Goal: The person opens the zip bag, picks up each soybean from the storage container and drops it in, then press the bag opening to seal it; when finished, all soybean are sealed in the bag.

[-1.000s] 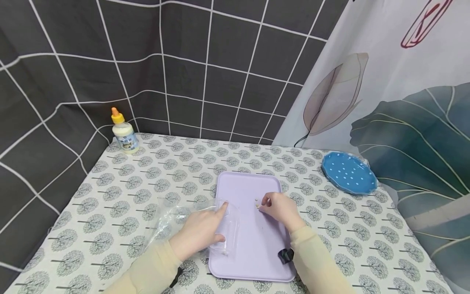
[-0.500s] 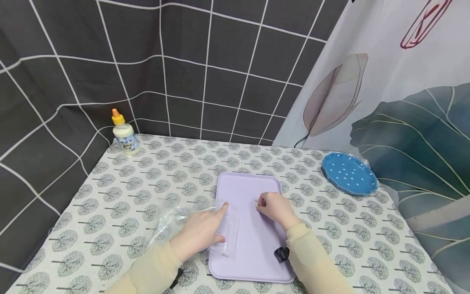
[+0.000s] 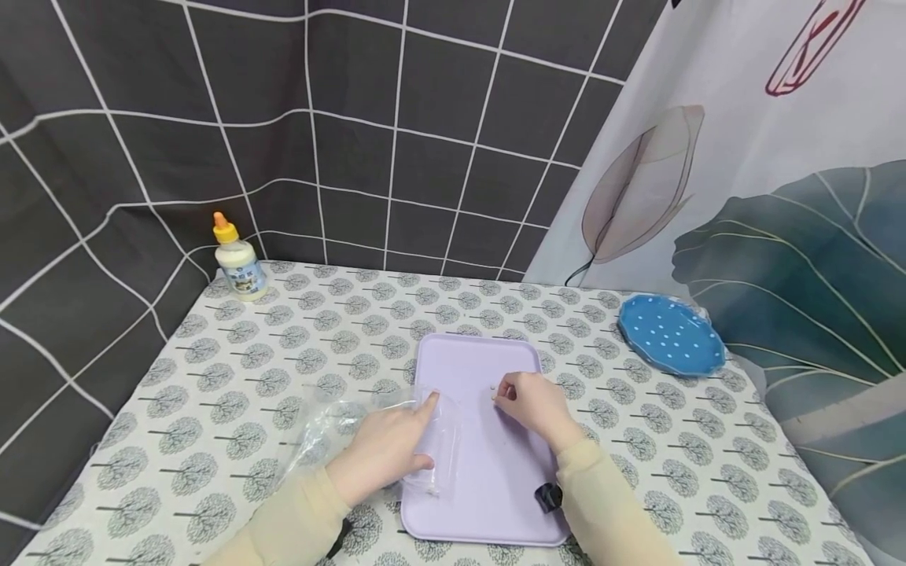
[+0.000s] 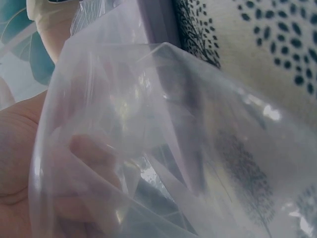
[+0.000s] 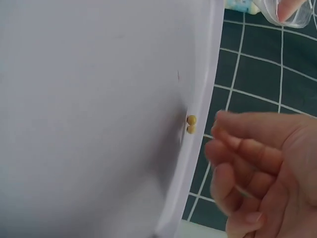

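The left hand (image 3: 382, 452) lay on a crumpled clear plastic bag (image 3: 354, 424) at the left edge of a flat, rectangular lilac plastic tray (image 3: 488, 487), which sat near the front edge of the counter (image 3: 283, 346) with its tree-patterned cloth. Its forefinger stretched forward over the bag's mouth, which overlapped the tray's left rim, while the thumb curled under the film, so the grip pinched the bag. In the left wrist view the fingers showed only dimly through the film (image 4: 163, 148).

The right hand (image 3: 534, 405) rested on the middle of the tray, fingers curled in loosely, fingertips just beside two small yellow round beads (image 5: 191, 124); whether that grip had hold of anything could not be told. The beads lay touching each other on the tray.

A small white squeeze bottle with an orange cap (image 3: 237, 259) stood at the counter's far left corner. A blue dotted plate (image 3: 668, 336) lay by the right edge
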The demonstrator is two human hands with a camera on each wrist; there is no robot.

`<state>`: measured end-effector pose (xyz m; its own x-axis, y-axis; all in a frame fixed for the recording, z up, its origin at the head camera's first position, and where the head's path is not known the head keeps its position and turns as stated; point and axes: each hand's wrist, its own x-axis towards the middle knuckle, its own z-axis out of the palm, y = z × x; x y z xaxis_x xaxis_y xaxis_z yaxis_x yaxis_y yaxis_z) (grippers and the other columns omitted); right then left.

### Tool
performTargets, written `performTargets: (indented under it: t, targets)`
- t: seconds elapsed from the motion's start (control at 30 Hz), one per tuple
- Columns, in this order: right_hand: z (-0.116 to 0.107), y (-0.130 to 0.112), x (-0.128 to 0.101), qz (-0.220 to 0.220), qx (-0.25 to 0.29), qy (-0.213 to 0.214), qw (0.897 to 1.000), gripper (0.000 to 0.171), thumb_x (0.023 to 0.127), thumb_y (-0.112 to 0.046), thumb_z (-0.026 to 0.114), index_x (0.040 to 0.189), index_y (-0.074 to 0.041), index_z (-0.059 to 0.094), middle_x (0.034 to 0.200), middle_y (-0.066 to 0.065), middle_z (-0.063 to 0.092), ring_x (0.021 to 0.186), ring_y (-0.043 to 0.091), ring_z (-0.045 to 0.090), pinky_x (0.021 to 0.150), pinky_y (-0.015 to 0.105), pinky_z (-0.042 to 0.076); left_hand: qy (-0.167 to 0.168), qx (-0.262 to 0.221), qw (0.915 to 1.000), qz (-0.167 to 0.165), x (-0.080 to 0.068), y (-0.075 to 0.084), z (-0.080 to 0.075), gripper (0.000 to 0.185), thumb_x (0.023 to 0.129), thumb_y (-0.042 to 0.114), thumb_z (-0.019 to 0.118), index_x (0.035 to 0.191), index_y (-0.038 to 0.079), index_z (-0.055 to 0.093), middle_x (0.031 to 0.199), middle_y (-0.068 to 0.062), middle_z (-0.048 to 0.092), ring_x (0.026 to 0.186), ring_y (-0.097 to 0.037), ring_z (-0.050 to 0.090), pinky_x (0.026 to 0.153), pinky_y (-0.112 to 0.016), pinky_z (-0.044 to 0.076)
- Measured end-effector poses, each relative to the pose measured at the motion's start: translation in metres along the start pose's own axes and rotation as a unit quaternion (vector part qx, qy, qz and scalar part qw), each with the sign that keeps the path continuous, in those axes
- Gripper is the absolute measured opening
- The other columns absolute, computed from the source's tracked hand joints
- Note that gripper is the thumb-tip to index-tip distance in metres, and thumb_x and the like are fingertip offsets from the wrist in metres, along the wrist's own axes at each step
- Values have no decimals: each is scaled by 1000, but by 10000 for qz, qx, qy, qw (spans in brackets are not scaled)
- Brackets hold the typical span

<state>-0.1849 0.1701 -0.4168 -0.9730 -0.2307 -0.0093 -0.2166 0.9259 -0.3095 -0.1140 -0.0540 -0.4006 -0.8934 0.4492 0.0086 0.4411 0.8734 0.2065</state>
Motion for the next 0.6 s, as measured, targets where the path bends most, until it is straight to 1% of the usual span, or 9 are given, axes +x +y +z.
performTargets:
  t: [0.13, 0.23, 0.3, 0.43, 0.53, 0.6]
  targets:
    - [-2, -7, -6, -151, 310, -20, 9994, 9, 74, -27, 67, 71, -23, 60, 54, -13, 52, 45, 4, 45, 46, 20, 38, 3, -11, 10000, 4, 0, 0, 1, 92, 61, 46, 71, 134, 4, 34, 98, -7, 66, 79, -19, 63, 62, -28, 51]
    - [-3, -14, -11, -336, 590, -53, 9977, 6, 75, -27, 66, 74, -24, 60, 58, -15, 53, 47, 2, 46, 46, 18, 40, 19, 2, 10000, 14, 0, 0, 1, 92, 61, 46, 71, 134, 4, 34, 99, -7, 66, 80, -19, 63, 63, -29, 52]
    - [-3, -18, -14, -611, 863, -110, 9943, 5, 76, -26, 66, 76, -24, 61, 60, -15, 54, 49, 2, 46, 46, 17, 40, 16, 13, 10000, -4, 0, 0, 1, 92, 61, 47, 71, 134, 4, 34, 98, -7, 66, 80, -19, 62, 63, -28, 52]
    - [-2, -25, -18, -1337, 1295, -189, 9823, 5, 77, -26, 66, 78, -23, 62, 65, -16, 55, 52, 2, 46, 46, 16, 41, -38, 14, 10000, -73, 0, 0, 0, 93, 60, 47, 72, 134, 5, 33, 96, -6, 66, 78, -18, 62, 61, -27, 51]
    - [-1, -31, -21, -1752, 1361, -195, 9749, 6, 77, -27, 65, 79, -23, 62, 66, -16, 55, 53, 0, 45, 47, 15, 41, -61, 0, 9999, -93, 0, 0, 0, 93, 61, 46, 72, 135, 5, 33, 95, -5, 66, 76, -16, 62, 60, -26, 51]
    - [0, -34, -22, -1931, 1299, -185, 9724, 6, 77, -27, 65, 79, -23, 62, 66, -17, 54, 53, -2, 44, 48, 14, 41, -64, -10, 9999, -90, 0, 0, 0, 93, 60, 46, 72, 134, 5, 33, 93, -4, 66, 75, -15, 62, 60, -25, 51]
